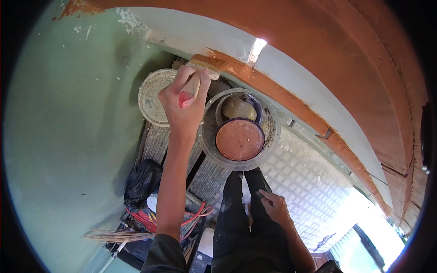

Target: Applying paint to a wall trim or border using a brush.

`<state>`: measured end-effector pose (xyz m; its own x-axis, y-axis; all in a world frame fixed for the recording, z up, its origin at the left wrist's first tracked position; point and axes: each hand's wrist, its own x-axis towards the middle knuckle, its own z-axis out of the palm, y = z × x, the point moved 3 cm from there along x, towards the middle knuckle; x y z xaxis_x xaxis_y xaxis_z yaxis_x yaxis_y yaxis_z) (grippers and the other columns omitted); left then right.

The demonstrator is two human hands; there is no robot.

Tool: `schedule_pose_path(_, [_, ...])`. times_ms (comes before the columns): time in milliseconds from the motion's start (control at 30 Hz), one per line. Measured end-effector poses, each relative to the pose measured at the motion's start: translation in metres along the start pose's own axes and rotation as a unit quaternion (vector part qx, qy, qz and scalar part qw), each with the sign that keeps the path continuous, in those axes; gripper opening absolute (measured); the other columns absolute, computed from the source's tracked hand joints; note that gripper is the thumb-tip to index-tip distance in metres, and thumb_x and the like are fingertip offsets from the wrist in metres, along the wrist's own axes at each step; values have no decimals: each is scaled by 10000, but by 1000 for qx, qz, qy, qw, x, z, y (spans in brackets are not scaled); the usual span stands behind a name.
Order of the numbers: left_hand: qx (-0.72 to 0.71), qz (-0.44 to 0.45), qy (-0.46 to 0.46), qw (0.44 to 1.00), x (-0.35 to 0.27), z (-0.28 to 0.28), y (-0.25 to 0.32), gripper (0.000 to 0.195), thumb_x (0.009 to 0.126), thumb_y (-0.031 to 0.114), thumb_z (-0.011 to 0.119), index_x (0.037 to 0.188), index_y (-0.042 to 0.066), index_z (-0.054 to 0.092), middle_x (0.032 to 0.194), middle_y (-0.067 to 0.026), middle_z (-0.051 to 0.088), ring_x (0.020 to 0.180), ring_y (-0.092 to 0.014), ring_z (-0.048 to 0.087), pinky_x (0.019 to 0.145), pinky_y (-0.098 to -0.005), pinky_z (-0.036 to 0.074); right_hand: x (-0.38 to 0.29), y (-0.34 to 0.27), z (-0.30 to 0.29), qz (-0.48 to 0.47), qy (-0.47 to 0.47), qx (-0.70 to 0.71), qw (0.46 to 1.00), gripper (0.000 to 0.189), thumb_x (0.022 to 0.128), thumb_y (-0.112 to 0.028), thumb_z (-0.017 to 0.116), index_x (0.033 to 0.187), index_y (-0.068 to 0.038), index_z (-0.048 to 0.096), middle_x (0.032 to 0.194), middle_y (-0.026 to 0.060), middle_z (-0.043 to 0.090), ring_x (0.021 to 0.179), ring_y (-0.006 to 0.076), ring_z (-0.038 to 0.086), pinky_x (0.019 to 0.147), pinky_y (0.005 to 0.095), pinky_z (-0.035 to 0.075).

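My left hand [184, 92] grips a wide flat paintbrush [196, 83] by its pale wooden handle, whose end is red. The bristles meet the left end of an orange-brown painted ledge [280, 87] along the wall, partly hidden by the brush. My right hand [276, 207] hangs low by my dark trousers [232, 211], empty, its index finger extended and other fingers loosely bent. Before me stands a large translucent plastic tub [239, 165]. Inside it, a round container of orange-brown paint [240, 140] sits beside a smaller grey pot [220, 112] holding a yellowish bundle [239, 109].
A whitish-crusted bucket lid [153, 99] lies by the pale green wall [75, 102]. Below are a ridged slatted bench [208, 179], a black plastic bag [141, 186], red hose [196, 218] and a stick broom [116, 235]. Patterned floor tiles [300, 174] extend to the right.
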<state>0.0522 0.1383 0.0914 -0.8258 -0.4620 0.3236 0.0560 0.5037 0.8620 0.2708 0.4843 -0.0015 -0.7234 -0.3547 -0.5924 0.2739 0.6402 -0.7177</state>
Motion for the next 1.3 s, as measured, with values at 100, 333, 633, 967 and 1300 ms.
schedule_pose_path(100, [-68, 54, -60, 994, -17, 14, 12, 37, 894, 20, 736, 916, 6, 711, 782, -45, 708, 716, -92, 656, 670, -283, 533, -2, -6, 3, 1, -1, 5, 1000, 366, 917, -99, 648, 1274, -36, 701, 723, 172, 603, 619, 254, 597, 628, 375, 473])
schedule_pose_path(333, [-152, -29, -119, 981, -53, 60, 22, 89, 875, 56, 782, 900, 6, 713, 770, -49, 691, 685, -71, 645, 597, -256, 501, 5, -9, 5, -1, 1, 11, 1000, 372, 911, -91, 654, 1277, -36, 699, 710, 170, 594, 612, 252, 594, 623, 371, 473])
schedule_pose_path(633, [-62, 17, -38, 997, -8, 16, 10, 127, 917, 80, 758, 850, 21, 668, 752, -43, 712, 655, -69, 651, 579, -259, 518, 4, -10, 4, -1, 10, 4, 1000, 370, 911, -85, 656, 1275, -38, 702, 712, 169, 593, 601, 259, 592, 612, 374, 473])
schedule_pose_path(967, [-53, -108, -102, 988, 16, 50, 13, 190, 913, 108, 773, 831, -42, 692, 717, -82, 701, 611, -116, 682, 533, -247, 559, 8, -15, 10, -5, 6, -9, 1000, 356, 908, -81, 650, 1254, -19, 705, 724, 181, 608, 615, 279, 602, 620, 384, 474])
schedule_pose_path(1300, [-72, -106, -112, 985, 32, 31, 9, 214, 911, 144, 782, 823, -34, 702, 682, -46, 678, 585, -73, 624, 528, -237, 522, 24, -58, 0, -67, 92, -1, 993, 330, 877, -17, 669, 1202, -14, 729, 732, 149, 601, 591, 238, 597, 555, 351, 441])
